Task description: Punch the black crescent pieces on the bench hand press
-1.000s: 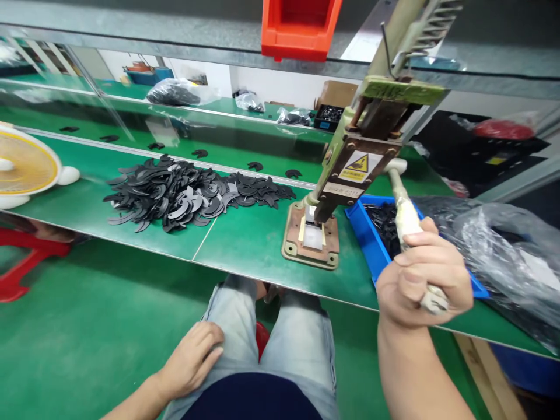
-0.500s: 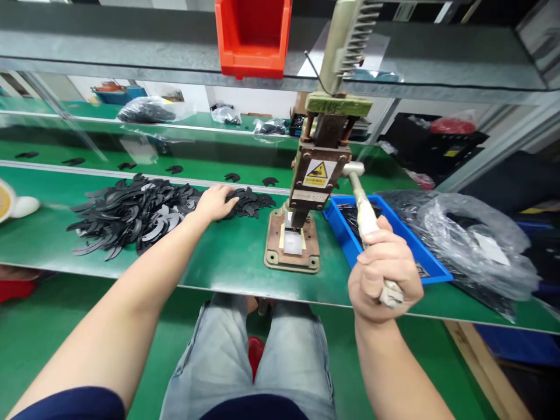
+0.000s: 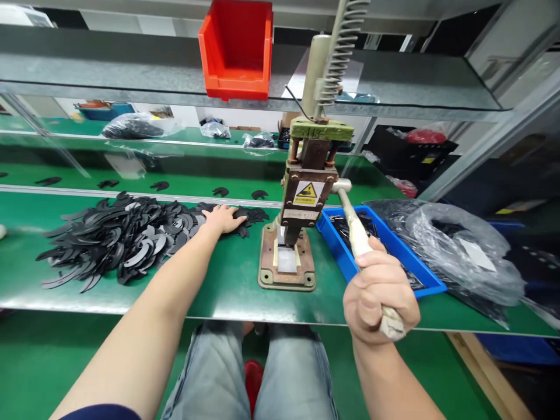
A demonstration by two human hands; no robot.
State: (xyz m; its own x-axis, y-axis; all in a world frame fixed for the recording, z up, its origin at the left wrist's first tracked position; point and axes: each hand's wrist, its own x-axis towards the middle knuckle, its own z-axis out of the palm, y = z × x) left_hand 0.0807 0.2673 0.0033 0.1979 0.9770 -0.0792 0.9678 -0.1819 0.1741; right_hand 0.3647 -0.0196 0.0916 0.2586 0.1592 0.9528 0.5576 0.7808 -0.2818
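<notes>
My right hand [image 3: 381, 287] is wrapped round the pale, tape-covered lever [image 3: 355, 230] of a hand press [image 3: 308, 195]. The press stands upright on the green bench, with a yellow warning label on its front. Its ram comes down to a small light plate [image 3: 287, 260] on the base. My left hand [image 3: 222, 219] lies on the right part of a heap of black curved flat pieces [image 3: 131, 233], its fingers spread out. Whatever is under its palm is hidden.
A blue tray [image 3: 420, 271] of small dark parts is right of the press, beside a clear plastic bag [image 3: 468, 239]. Several black curved pieces lie in a row on the green strip [image 3: 184, 182] behind. An orange bin [image 3: 238, 58] sits on the shelf above.
The camera view has tilted up and shifted right. My left hand has moved slightly on the heap, with its fingers spread more. My right hand keeps its grip on the lever.
</notes>
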